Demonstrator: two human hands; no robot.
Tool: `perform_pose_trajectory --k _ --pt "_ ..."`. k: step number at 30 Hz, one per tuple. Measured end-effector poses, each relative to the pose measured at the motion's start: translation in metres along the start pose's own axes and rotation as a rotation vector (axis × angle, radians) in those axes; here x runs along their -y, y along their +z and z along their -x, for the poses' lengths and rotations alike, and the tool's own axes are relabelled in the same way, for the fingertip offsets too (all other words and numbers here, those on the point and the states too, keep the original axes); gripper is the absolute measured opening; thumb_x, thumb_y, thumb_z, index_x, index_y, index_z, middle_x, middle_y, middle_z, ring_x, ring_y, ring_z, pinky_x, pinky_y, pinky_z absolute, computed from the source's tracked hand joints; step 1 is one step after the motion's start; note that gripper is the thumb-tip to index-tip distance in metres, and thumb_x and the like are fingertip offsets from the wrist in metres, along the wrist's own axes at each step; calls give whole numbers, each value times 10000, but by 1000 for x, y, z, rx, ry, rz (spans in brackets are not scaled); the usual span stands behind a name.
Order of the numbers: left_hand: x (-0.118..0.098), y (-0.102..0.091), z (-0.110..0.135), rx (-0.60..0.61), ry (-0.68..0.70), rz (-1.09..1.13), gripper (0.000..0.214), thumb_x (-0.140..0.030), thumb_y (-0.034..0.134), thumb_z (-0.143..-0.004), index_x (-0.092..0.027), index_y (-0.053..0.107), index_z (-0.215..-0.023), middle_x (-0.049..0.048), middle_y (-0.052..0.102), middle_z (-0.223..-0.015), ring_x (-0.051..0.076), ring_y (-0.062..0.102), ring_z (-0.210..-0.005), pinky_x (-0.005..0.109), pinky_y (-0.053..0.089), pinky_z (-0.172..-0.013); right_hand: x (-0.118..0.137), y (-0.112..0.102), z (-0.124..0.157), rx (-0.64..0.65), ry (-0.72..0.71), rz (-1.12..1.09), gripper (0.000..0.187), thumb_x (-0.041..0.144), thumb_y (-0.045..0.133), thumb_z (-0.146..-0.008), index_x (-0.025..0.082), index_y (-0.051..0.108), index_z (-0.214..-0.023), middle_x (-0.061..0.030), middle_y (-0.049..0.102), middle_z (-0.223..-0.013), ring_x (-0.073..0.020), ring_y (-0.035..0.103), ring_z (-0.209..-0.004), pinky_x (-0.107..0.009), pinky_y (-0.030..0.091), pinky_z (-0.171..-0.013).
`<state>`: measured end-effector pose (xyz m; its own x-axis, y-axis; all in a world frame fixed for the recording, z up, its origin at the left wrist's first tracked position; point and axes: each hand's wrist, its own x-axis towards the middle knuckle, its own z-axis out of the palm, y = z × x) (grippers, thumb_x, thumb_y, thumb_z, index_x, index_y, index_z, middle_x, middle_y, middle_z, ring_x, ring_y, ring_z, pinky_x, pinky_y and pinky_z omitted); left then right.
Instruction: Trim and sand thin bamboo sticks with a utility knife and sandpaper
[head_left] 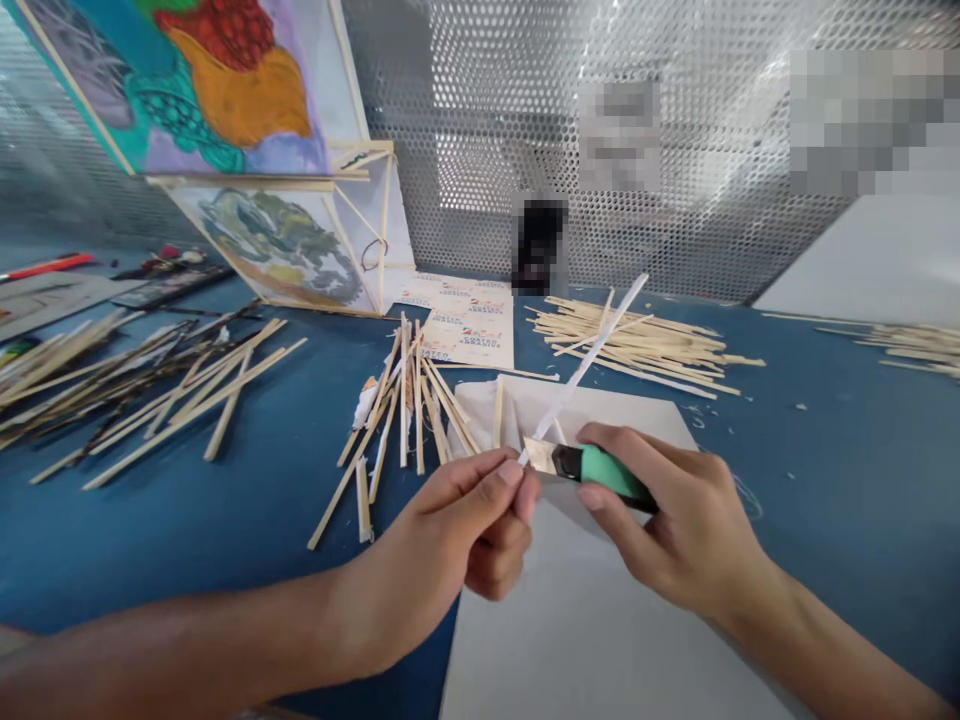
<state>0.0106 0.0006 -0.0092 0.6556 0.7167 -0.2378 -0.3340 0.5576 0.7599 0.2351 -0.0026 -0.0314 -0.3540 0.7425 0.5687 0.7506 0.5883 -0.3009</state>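
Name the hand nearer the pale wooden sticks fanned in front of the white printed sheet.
Left. The left hand is just right of the sticks, close by; the right hand is farther right.

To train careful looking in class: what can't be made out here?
Head view: lower end of the strip, hidden by the left hand.
Head view: back end of the cutter, covered by the right hand.
Head view: outer ends of rightmost sticks, cut by the edge.
Head view: what the dark shape is, blurred into squares.

Left hand (469,530) bare, thumbnail (511,472) short; right hand (679,510) bare; left forearm (195,635) and right forearm (832,635) uncovered as far as view reaches.
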Motion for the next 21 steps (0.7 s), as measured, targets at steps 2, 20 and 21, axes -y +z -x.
perform_pose_trajectory --k 2,20,21 --pt "0 2 2 26 -44 63 339 -313 433 -1075 -183 503 -769 -102 222 -577 61 138 -459 189 194 -464 0 -1 2 -5 -22 31 290 426 569 -994 195 612 -1164 -75 762 -880 -222 718 -660 -312 476 -564" --pt "-4 2 0 24 -134 190 302 -292 508 -1035 -185 502 -752 -113 221 -554 51 121 -439 138 209 -409 11 2 -9 37 54 -60 348 467 502 -1020 172 676 -1081 -38 713 -750 -155 624 -554 -263 407 -521" --pt "-4 2 0 21 -138 192 308 -288 506 -1035 -184 498 -744 -113 220 -552 51 120 -438 140 205 -407 9 3 -9 15 77 -21 359 481 500 -1018 176 683 -1070 -33 705 -718 -159 620 -539 -266 394 -516"
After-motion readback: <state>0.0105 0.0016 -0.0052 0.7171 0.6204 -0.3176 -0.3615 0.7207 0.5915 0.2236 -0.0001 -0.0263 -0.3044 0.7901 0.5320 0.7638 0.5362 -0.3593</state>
